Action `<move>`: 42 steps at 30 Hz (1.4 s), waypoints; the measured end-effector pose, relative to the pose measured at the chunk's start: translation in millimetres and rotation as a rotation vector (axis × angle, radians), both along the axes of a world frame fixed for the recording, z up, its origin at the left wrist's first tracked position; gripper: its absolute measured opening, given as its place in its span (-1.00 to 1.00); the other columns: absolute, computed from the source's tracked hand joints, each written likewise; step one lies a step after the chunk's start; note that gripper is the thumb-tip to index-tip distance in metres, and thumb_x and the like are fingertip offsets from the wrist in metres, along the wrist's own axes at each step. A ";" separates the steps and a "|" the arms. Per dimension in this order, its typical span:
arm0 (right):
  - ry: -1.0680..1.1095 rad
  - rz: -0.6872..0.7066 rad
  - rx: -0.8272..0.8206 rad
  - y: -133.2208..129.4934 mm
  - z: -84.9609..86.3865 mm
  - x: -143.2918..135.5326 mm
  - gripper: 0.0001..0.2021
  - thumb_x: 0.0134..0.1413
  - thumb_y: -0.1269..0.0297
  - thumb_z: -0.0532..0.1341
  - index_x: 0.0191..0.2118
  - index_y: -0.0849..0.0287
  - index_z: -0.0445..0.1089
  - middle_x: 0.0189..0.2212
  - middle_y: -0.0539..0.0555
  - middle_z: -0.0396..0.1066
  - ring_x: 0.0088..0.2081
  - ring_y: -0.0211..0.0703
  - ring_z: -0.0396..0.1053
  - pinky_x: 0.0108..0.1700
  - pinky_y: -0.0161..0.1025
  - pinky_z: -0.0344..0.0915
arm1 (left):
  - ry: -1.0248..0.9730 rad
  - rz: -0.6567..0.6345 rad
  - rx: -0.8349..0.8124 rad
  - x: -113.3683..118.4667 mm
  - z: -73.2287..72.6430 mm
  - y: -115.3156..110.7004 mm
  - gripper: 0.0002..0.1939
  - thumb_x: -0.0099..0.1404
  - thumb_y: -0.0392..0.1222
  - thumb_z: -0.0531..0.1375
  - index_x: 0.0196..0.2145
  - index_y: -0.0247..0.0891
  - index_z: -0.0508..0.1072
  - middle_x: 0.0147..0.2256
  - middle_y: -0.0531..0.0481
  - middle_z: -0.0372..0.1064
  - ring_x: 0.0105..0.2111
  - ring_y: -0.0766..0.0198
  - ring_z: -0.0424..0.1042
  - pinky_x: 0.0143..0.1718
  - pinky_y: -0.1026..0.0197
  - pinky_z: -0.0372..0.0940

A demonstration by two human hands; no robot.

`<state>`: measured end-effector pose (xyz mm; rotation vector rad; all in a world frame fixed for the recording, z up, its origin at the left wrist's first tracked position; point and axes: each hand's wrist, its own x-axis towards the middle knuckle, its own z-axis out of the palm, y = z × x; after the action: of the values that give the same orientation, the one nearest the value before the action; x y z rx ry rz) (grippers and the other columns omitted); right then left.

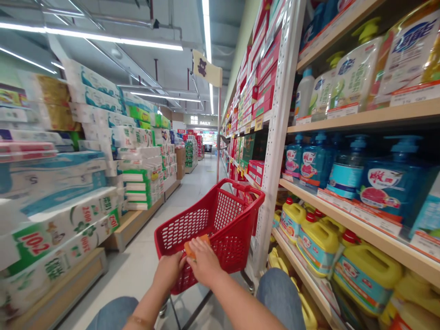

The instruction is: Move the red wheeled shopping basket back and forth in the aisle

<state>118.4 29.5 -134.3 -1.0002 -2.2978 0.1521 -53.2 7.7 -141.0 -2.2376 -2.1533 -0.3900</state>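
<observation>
A red plastic shopping cart (pixel 227 215) with a perforated basket stands in front of me, slightly turned. My left hand (pixel 171 270) is closed at the near end of the basket, its thumb and fingers against the cart. Beside it, my right hand (pixel 203 261) is closed over an orange object (pixel 205 238) at the near rim; most of that object lies under the fingers, so its kind is unclear. From the cart rises a thin pole with a cream flag (pixel 207 68) showing a dark bear. My jeans-covered knees (pixel 280 293) flank the cart.
Shelves on the right hold blue pump bottles (pixel 381 178), yellow jugs (pixel 367 270) and clear pump bottles (pixel 354 73). A white perforated shelf post (pixel 275 119) stands close to the cart's right side. Stacked paper packs (pixel 68 233) line the left. A pale floor aisle (pixel 202 176) runs ahead.
</observation>
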 end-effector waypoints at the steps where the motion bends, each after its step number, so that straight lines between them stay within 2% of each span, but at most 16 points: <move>1: -0.006 0.013 -0.009 -0.2 0.6 2.1 -0.51 0.30 0.09 0.01 0.28 0.11 0.11 0.26 0.03 0.13 0.30 -0.20 -0.01 0.30 -0.14 -0.03 | -0.030 -0.029 0.011 -3.7 -1.2 -0.6 -0.63 0.37 0.03 -0.07 -0.32 -0.19 0.44 -0.33 -0.06 0.53 -0.30 0.15 0.49 -0.27 0.20 0.17; 3: -0.003 -0.029 -0.047 6.7 4.2 12.6 -0.52 0.31 0.13 0.00 0.28 0.13 0.11 0.27 0.04 0.12 0.31 -0.18 -0.04 0.31 -0.11 -0.06 | -0.071 -0.063 0.036 -13.8 -4.8 -1.2 -0.60 0.34 0.11 -0.03 -0.37 -0.20 0.43 -0.36 -0.05 0.51 -0.30 0.16 0.45 -0.26 0.21 0.16; 6: 0.024 -0.158 -0.112 22.9 10.2 30.7 -0.50 0.28 0.20 0.00 0.29 0.23 0.10 0.29 0.10 0.04 0.33 -0.11 -0.11 0.33 -0.06 -0.14 | -0.078 -0.038 0.091 -24.0 -11.5 -0.5 -0.54 0.33 0.15 -0.04 -0.41 -0.20 0.46 -0.35 -0.06 0.50 -0.25 0.14 0.41 -0.15 0.15 0.14; 9: 0.046 -0.220 -0.152 25.4 9.1 32.2 -0.46 0.26 0.23 0.01 0.31 0.29 0.05 0.32 0.12 -0.04 0.34 -0.09 -0.17 0.34 -0.06 -0.18 | -0.055 0.017 0.148 -17.4 -17.3 1.1 -0.53 0.35 0.13 -0.07 -0.39 -0.19 0.50 -0.35 -0.07 0.51 -0.22 0.11 0.40 -0.07 0.09 0.10; 11: 0.049 -0.182 -0.155 17.1 4.4 23.5 -0.46 0.26 0.20 0.00 0.31 0.26 0.05 0.32 0.11 -0.03 0.35 -0.09 -0.18 0.34 -0.06 -0.18 | -0.026 0.043 0.169 -5.8 -19.6 1.3 -0.53 0.35 0.12 -0.06 -0.36 -0.20 0.51 -0.35 -0.09 0.52 -0.22 0.08 0.40 -0.06 0.05 0.09; 14: 0.050 -0.054 -0.120 2.0 -2.9 11.1 -0.46 0.27 0.15 0.02 0.30 0.20 0.07 0.31 0.08 0.01 0.34 -0.10 -0.16 0.34 -0.07 -0.17 | 0.001 0.033 0.170 8.1 -21.1 -0.7 -0.56 0.36 0.10 -0.05 -0.33 -0.20 0.51 -0.33 -0.09 0.52 -0.22 0.06 0.40 -0.08 0.03 0.08; 17: 0.069 -0.012 -0.111 1.0 -3.8 15.5 -0.50 0.29 0.13 -0.01 0.28 0.17 0.12 0.28 0.06 0.08 0.33 -0.14 -0.10 0.33 -0.09 -0.14 | -0.052 -0.110 0.149 3.7 -22.7 -3.9 -0.59 0.37 0.09 -0.05 -0.32 -0.18 0.48 -0.32 -0.03 0.50 -0.24 0.14 0.39 -0.10 0.09 0.09; 20: 0.085 -0.080 -0.149 15.3 2.5 31.7 -0.52 0.30 0.16 -0.04 0.27 0.18 0.14 0.27 0.07 0.10 0.32 -0.14 -0.07 0.32 -0.08 -0.11 | -0.131 -0.252 0.165 -14.6 -26.7 -3.3 -0.63 0.32 0.16 0.02 -0.30 -0.13 0.45 -0.26 0.03 0.45 -0.18 0.19 0.35 -0.04 0.12 0.07; 23: 0.097 -0.180 -0.200 26.3 8.7 38.9 -0.51 0.29 0.20 -0.04 0.28 0.23 0.12 0.28 0.12 0.07 0.32 -0.10 -0.07 0.31 -0.04 -0.08 | -0.151 -0.221 0.196 -23.4 -31.7 3.2 -0.65 0.27 0.19 0.09 -0.34 -0.14 0.42 -0.26 0.05 0.41 -0.15 0.19 0.33 -0.01 0.10 0.05; 25: 0.094 -0.193 -0.204 23.3 8.8 34.1 -0.51 0.29 0.20 -0.03 0.27 0.25 0.13 0.27 0.16 0.08 0.32 -0.08 -0.06 0.31 -0.03 -0.08 | -0.137 -0.174 0.187 -16.5 -34.1 8.2 -0.66 0.25 0.17 0.11 -0.37 -0.16 0.41 -0.31 0.05 0.40 -0.18 0.19 0.32 -0.01 0.08 0.04; 29: 0.053 -0.017 -0.156 -1.2 0.1 19.5 -0.54 0.28 0.15 0.02 0.22 0.20 0.21 0.22 0.13 0.19 0.30 -0.09 -0.01 0.31 -0.05 -0.10 | -0.101 -0.138 0.183 9.8 -35.9 11.1 -0.76 0.31 0.02 0.07 -0.29 -0.15 0.42 -0.27 0.02 0.41 -0.16 0.18 0.32 0.01 0.05 0.02; 31: 0.059 0.034 -0.137 -11.2 -3.5 20.2 -0.55 0.27 0.15 0.04 0.21 0.17 0.23 0.20 0.10 0.23 0.29 -0.12 0.02 0.32 -0.07 -0.11 | -0.095 -0.182 0.193 13.2 -36.3 10.0 -0.79 0.32 -0.03 0.07 -0.21 -0.15 0.41 -0.23 0.00 0.42 -0.15 0.18 0.32 0.02 0.05 0.02; 34: 0.095 -0.028 -0.143 -13.6 -3.8 31.6 -0.57 0.28 0.16 0.02 0.21 0.15 0.24 0.20 0.07 0.24 0.27 -0.14 0.06 0.31 -0.09 -0.08 | -0.091 -0.227 0.232 -1.3 -36.5 10.0 -0.73 0.29 0.02 0.11 -0.14 -0.15 0.39 -0.14 -0.04 0.42 -0.09 0.14 0.32 0.05 0.03 0.01; 37: 0.108 -0.136 -0.169 -8.6 -4.4 40.0 -0.57 0.28 0.18 0.01 0.20 0.15 0.25 0.21 0.07 0.22 0.27 -0.11 0.06 0.31 -0.05 -0.06 | -0.077 -0.171 0.274 -17.1 -35.5 13.2 -0.74 0.30 0.03 0.11 -0.14 -0.11 0.40 -0.07 -0.04 0.40 0.01 0.10 0.27 0.09 -0.01 -0.04; 39: 0.110 -0.211 -0.170 -8.1 -9.5 38.4 -0.56 0.28 0.19 0.01 0.21 0.18 0.24 0.23 0.10 0.19 0.29 -0.09 0.02 0.32 -0.02 -0.09 | -0.061 -0.148 0.245 -15.0 -34.7 15.8 -0.79 0.33 -0.01 0.07 -0.22 -0.11 0.42 -0.15 0.00 0.42 -0.06 0.13 0.30 0.06 0.02 -0.02; 42: 0.107 -0.246 -0.153 -13.7 -20.8 32.6 -0.53 0.26 0.19 0.03 0.23 0.20 0.21 0.25 0.11 0.14 0.31 -0.08 -0.04 0.33 -0.02 -0.14 | -0.033 -0.105 0.227 4.0 -34.9 18.3 -0.78 0.35 -0.05 0.04 -0.30 -0.15 0.42 -0.27 0.01 0.41 -0.18 0.17 0.32 0.00 0.06 0.01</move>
<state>151.0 15.8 -155.0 -1.3107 -2.0712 0.2757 -49.2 26.0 -175.9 -2.2363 -1.8999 -0.6434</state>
